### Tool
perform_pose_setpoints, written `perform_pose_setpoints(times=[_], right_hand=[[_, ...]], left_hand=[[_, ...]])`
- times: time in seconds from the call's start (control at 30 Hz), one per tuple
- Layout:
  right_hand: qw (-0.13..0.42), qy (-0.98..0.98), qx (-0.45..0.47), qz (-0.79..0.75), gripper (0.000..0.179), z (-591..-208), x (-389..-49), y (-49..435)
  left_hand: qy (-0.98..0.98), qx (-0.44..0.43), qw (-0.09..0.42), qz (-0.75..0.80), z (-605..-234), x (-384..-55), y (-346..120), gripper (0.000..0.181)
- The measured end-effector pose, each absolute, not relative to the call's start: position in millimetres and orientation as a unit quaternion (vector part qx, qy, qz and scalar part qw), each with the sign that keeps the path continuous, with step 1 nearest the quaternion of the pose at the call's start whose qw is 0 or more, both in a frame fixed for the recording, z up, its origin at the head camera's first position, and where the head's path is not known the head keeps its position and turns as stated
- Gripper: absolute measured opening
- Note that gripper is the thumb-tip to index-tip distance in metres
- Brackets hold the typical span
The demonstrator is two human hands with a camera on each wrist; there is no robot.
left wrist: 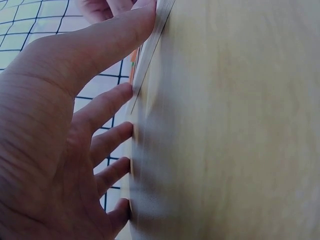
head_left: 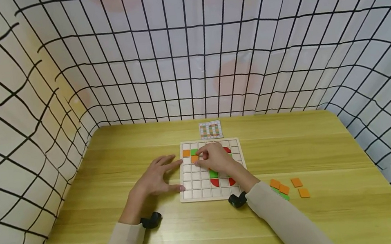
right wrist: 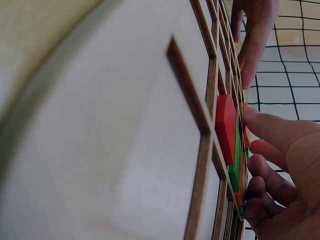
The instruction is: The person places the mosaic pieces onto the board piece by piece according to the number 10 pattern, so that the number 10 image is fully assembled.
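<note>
A white gridded board [head_left: 193,193] lies on the table, bearing orange, green and red pieces. My right hand [head_left: 216,158] reaches over it, thumb and index finger pinching an orange square tile [head_left: 194,159] in the upper left part of the grid. Just above that tile is a green tile [head_left: 193,152], with another orange tile [head_left: 186,153] to its left. Spread fingers of my left hand [head_left: 154,178] rest at the board's left edge, its thumb touching the rim. The right wrist view shows a red piece [right wrist: 225,127] standing out of the grid; my right hand hides several cells.
A small printed pattern card [head_left: 210,130] lies behind the board. Right of my right forearm are loose orange tiles [head_left: 296,183] and green tiles [head_left: 284,196], partly behind the sleeve. Black-lined netting [head_left: 189,77] surrounds the wooden table [head_left: 333,153].
</note>
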State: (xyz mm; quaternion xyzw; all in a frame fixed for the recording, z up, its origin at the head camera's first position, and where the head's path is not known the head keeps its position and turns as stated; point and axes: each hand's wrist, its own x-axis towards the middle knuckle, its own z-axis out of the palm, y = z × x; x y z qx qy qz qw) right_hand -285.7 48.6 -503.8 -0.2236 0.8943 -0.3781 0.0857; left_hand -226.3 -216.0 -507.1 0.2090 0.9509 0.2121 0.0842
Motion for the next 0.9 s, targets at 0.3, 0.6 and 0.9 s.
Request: perform_pose_setpoints(times=[0.3,0.6,0.9], right_hand=[[0.079,0.898,-0.217,-0.374,0.025,-505.1,-285.1,49.5],[0.057,0.902,-0.212,-0.372,0.029,-490.3,-279.9,66.0],[0.037,0.902,-0.195,-0.383,0.034,-480.9,-269.0,119.1]], left_hand=[[0.950,0.213,0.082,0.215,-506.1,-226.7,-214.9,0.093],[0.951,0.208,0.089,0.211,-505.4,-226.4,-214.5,0.094],[0.951,0.209,0.085,0.211,-505.5,-225.0,-215.3,0.094]])
